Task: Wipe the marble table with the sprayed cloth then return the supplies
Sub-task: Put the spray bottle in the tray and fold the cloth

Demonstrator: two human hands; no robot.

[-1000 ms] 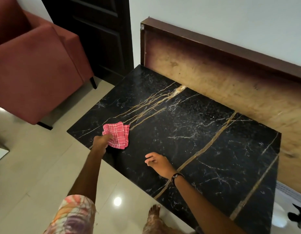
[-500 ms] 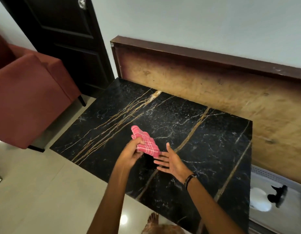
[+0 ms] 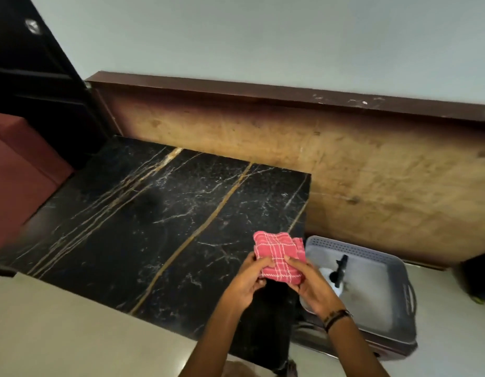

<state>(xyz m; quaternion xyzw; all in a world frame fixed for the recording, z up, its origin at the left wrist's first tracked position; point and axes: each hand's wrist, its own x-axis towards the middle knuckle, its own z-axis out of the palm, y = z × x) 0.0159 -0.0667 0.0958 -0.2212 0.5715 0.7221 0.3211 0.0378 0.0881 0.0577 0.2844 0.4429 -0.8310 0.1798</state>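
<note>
currently both hands hold the pink checked cloth up off the marble table, over its near right corner. left hand pinches the cloth's lower left edge w/ thumb and fingers; right hand grips the lower right part, fingers curled round the fabric. cloth is bunched, not flat, its right edge overhanging the table's right edge toward the grey tray.

tray sits on the floor just beside the table's right side, perforated rim at the back, handle slot on its right wall. inside it a white spray bottle w/ dark nozzle lies partly hidden behind the right hand.

table top bare, black w/ gold veins; back edge against a brown wood panel. red armchair close to the table's left edge. near side open to pale floor. dark door at back left.
</note>
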